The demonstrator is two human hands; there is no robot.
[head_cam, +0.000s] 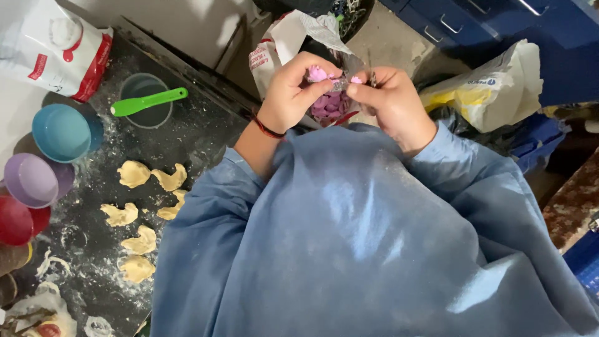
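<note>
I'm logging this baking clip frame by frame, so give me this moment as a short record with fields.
Left hand: left hand pinches the clear bag of pink pieces at its top
Right hand: right hand grips the same bag's opening from the other side
Counter: dark floured counter on the left
Dough: pale dough pieces scattered on it
Bowls: blue bowl, purple bowl, red bowl at the left edge
Tool: green spatula resting across a grey cup
Clothing: blue smock

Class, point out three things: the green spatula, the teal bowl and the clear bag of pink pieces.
green spatula [148, 101], head view, middle of the handle.
teal bowl [62, 132], head view, inside of the bowl.
clear bag of pink pieces [331, 103], head view, pink contents.
</note>
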